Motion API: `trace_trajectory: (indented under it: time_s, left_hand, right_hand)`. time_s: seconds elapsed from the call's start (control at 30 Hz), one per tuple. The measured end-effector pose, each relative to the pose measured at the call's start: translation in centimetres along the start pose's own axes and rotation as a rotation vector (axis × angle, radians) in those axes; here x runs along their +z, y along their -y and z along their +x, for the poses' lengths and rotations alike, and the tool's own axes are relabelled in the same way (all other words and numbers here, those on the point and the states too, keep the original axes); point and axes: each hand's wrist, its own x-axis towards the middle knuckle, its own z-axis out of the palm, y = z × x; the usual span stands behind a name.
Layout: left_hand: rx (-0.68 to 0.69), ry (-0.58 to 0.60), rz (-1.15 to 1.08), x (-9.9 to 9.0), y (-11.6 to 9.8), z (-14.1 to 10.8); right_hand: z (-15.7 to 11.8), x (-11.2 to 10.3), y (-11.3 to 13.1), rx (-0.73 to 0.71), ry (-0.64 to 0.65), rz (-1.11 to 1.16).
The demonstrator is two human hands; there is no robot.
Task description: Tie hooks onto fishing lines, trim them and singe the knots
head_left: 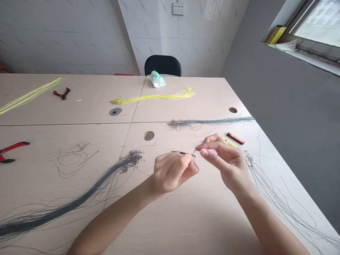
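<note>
Over the middle of the table, my left hand point(174, 171) is closed in a pinch on a small dark fish hook point(194, 153). My right hand point(230, 161) meets it from the right, thumb and forefinger tips at the hook's upper end, the other fingers loosely curled. Any line on this hook is too fine to make out. Just behind my left fingers lies a thin dark tool point(178, 152), partly hidden. To the left rests a thick bundle of dark fishing lines point(98, 182) with a clump of hooks point(132, 158) at its end.
Looser hooked lines point(281, 202) spread along the right edge. Further back lie another dark bundle point(212, 122), a yellow bundle point(156, 96) and a soft white-green pack point(157, 79). Red-handled pliers point(10, 150), a coil of line point(70, 159), a red-black tube point(236, 138) and a table hole point(149, 135) also show.
</note>
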Motion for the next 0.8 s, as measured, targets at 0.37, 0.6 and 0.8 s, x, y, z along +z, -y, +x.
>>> trace_trajectory:
  time_s: [0.37,0.6,0.8]
  left_hand:
    - [0.045,-0.002,0.066,-0.21,0.09,-0.07]
    - [0.049,-0.003,0.063,0.13,0.11,-0.13]
    - [0.047,0.001,0.059,0.16,0.15,-0.22]
  right_hand:
    - [-0.10,0.62,0.65,0.008,0.000,0.041]
    - [-0.15,0.40,0.92,-0.010,0.026,0.028]
    - [0.01,0.55,0.71,-0.014,0.033,0.014]
